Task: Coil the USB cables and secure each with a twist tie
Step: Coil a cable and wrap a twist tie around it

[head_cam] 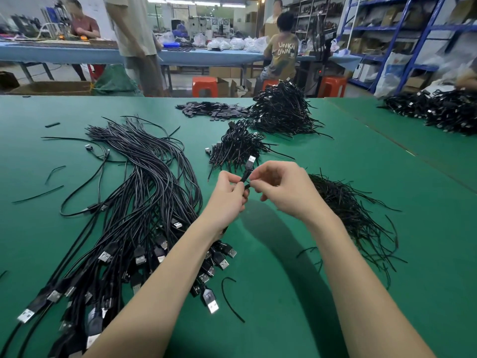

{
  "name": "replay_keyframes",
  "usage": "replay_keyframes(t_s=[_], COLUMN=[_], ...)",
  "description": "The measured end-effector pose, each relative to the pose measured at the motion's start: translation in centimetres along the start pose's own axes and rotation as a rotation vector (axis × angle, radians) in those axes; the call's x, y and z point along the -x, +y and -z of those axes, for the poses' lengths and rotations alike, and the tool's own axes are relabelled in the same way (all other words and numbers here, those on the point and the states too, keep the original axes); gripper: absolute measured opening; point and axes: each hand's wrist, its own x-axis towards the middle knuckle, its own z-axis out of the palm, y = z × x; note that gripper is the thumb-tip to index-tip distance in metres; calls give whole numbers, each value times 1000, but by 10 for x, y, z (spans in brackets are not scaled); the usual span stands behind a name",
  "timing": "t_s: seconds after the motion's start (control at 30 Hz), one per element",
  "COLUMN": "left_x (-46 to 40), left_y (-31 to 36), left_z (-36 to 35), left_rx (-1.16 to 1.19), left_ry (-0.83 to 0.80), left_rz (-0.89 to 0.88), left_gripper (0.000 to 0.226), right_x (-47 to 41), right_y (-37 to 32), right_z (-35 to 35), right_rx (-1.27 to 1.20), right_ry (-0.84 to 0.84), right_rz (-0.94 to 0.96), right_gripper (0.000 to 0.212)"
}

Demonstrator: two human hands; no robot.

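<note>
My left hand (228, 196) grips a coiled black USB cable (248, 167), whose silver plug sticks up between my hands. My right hand (281, 188) pinches a thin black twist tie at the coil; the tie is mostly hidden by my fingers. A long bundle of uncoiled black USB cables (144, 192) lies to the left on the green table (284, 267), plugs toward me. A heap of black twist ties (353, 210) lies to the right. A small pile of tied coils (240, 146) sits just beyond my hands.
A larger pile of tied cables (281, 109) and a strip of flat dark pieces (211, 111) lie further back. Another cable heap (444, 109) is at the far right. Loose ties (229, 298) lie on the table. People work at blue benches behind.
</note>
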Motion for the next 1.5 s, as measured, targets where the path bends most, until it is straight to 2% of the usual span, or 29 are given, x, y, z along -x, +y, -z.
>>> replay_keyframes(t_s=[0.1, 0.2, 0.27, 0.47, 0.6, 0.7, 0.77, 0.87, 0.97, 1.07, 1.17, 1.27, 1.33, 1.4, 1.5], left_x=[-2, -3, -4, -4, -4, -3, -2, -2, -4, -4, 0, 7, 13, 18, 22], left_y=[-2, -5, -5, -3, 0, 1, 2, 5, 7, 9, 12, 21, 28, 32, 29], left_z=[-1, 3, 6, 10, 9, 10, 11, 12, 13, 12, 15, 25, 28, 26, 15], left_rx=[-39, -83, -118, -338, -282, -222, -165, -49, 78, 153, 196, 34, -154, -333, -513], left_ry=[8, 28, 26, -8, -46, -12, 25, 63, 62, 1, -196, -475, -575, -610, -577], left_rz=[-17, -10, -18, -82, -57, -65, -72, -70, -66, -67, -74, -103, -130, -151, -164], left_gripper=[15, 12, 10, 5, 13, 18, 17, 15, 15, 16, 19, 16, 15, 15, 15], right_x=[1, 5, 5, 6, 4, 4, 5, 6, 7, 5, 7, 9, 9, 10, 11], right_y=[-2, -5, -4, -4, -2, 0, 1, 5, 10, 16, 22, 29, 33, 32, 24], right_z=[-11, -19, -21, -27, -26, -25, -22, -12, -7, -9, -12, -2, 13, 27, 39], right_rx=[290, 573, 623, 291, 175, 109, -99, -557, -834, -1038, -1097, -1046, -813, -512, -245], right_ry=[17, 112, 154, 170, 161, 124, 64, -35, -82, -69, -114, -224, -250, -271, -261], right_rz=[72, 112, 162, 53, 16, -11, -121, -312, -489, -661, -741, -641, -528, -426, -292], right_gripper=[9, 9, 9, 8, 12, 10, 9, 8, 10, 15, 25, 33, 43, 40, 31])
